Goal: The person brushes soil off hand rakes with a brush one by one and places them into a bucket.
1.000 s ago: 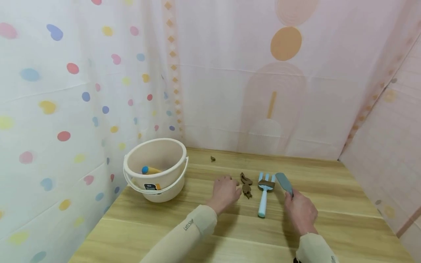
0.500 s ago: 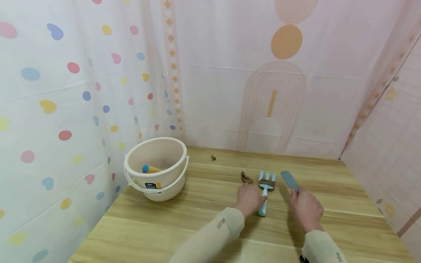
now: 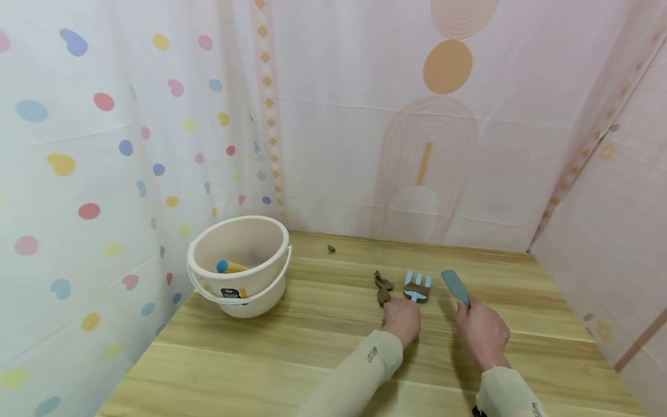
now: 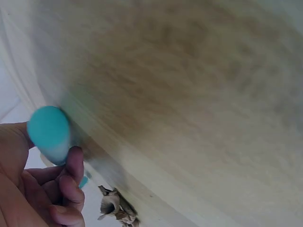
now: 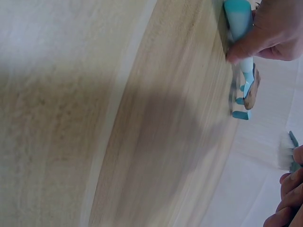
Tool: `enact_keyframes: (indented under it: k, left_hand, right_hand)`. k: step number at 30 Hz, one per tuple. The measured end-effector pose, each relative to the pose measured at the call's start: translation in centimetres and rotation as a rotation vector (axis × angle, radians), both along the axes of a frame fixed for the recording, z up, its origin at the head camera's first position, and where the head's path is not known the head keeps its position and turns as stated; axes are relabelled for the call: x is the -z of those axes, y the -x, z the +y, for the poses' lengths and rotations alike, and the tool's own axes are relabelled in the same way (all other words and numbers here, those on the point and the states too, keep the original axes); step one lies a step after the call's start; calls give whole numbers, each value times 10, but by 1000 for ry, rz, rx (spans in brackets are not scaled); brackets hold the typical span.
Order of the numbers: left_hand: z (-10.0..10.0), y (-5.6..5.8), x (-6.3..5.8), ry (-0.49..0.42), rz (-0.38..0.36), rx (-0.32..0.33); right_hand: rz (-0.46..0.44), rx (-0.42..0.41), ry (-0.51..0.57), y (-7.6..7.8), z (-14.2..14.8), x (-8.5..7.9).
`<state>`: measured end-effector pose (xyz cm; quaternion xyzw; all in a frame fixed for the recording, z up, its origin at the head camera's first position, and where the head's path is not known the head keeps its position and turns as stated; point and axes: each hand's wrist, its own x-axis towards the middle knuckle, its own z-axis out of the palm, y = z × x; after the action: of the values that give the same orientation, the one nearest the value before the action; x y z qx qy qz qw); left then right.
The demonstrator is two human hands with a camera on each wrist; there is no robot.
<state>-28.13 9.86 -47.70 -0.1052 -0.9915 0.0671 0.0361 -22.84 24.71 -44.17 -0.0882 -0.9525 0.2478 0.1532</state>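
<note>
My left hand [image 3: 402,320] grips the handle of a light-blue hand fork [image 3: 413,297], thumb and fingers around it. In the left wrist view the handle's teal end [image 4: 49,126] sticks out of the hand. A brown, leaf-like piece [image 3: 417,290] lies across the tines. To the right, my right hand [image 3: 483,333] holds a grey brush [image 3: 455,285] above the table; its pale bristles [image 5: 286,152] show in the right wrist view. Several curled dry leaves [image 3: 384,284] lie just beyond my left hand, left of the fork.
A white bucket [image 3: 271,294] with its handle down stands on the left of the wooden table [image 3: 250,359]. Inside it is a yellow thing with a blue end [image 3: 229,266]. One small leaf [image 3: 331,249] lies near the back edge. Patterned curtains [image 3: 333,145] hang behind and beside.
My left hand has moved right, past the leaves, and taken hold of the fork's handle. The right hand has shifted slightly right, still holding the brush.
</note>
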Motion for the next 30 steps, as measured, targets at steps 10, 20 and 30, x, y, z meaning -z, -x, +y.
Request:
enact_keyframes:
  k: [10, 20, 30]
  left_hand:
    - [-12, -2, -8, -6, 34, 27]
    - [-42, 0, -23, -215, -5, 32]
    - [-92, -18, -44, -388, 63, 122]
  right_hand:
    - [4, 9, 6, 1, -2, -3]
    - [-1, 2, 16, 2, -8, -7]
    - [23, -27, 35, -4, -28, -16]
